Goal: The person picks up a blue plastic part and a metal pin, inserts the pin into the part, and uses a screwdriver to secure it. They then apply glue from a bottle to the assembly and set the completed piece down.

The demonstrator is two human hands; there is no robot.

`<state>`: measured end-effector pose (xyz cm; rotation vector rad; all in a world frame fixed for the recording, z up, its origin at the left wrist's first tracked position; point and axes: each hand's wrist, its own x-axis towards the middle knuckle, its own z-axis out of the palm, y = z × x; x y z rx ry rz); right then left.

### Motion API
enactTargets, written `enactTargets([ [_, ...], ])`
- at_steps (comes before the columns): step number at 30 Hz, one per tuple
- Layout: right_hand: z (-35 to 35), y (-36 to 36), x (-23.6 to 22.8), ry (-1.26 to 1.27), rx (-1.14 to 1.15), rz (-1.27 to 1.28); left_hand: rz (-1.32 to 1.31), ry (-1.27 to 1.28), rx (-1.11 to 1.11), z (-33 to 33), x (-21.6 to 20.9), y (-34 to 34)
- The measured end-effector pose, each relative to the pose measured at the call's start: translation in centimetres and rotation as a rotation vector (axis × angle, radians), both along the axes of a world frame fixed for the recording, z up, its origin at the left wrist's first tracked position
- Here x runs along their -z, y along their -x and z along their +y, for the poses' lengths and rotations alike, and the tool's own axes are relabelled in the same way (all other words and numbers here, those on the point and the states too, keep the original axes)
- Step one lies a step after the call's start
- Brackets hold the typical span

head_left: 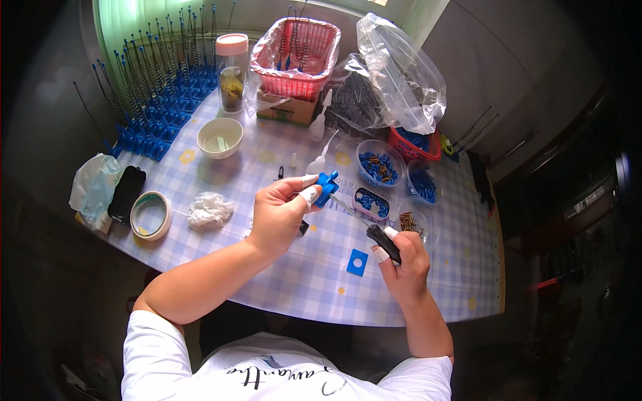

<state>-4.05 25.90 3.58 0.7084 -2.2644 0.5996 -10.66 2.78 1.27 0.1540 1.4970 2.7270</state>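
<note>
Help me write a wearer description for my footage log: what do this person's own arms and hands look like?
Short white sleeves leave the forearms bare. The left hand and right hand each have white coverings over the tips of at least two fingers. No wristwear shows.

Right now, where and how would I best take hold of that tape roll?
I'd pinch the tape roll by its near wall, coming from above on the worker's side: thumb outside, fingers inside. It lies flat, open hole facing up, and the black case crowds its left.
</note>
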Motion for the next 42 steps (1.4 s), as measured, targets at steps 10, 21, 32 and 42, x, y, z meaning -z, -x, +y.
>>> enactTargets([
  [10, 0.2, -0.3, -0.7, 0.203, -0.04, -0.254, -0.015, -0.011, 0.007, 0.2, 0.3, 0.0],
  [21, 0.1, -0.3, -0.5, 0.238, -0.026, -0.323, -0.005, -0.039, 0.025, 0.1, -0.1, 0.0],
  [32, -0.3, -0.2, -0.2, 0.095, -0.022, -0.139, -0.057, -0.075, 0.016, 0.2, -0.1, 0.1],
  [42, -0.1, -0.5, -0.7, 0.295, -0.053, -0.402, -0.027, -0.043, -0.004, 0.3, -0.1, -0.3],
])
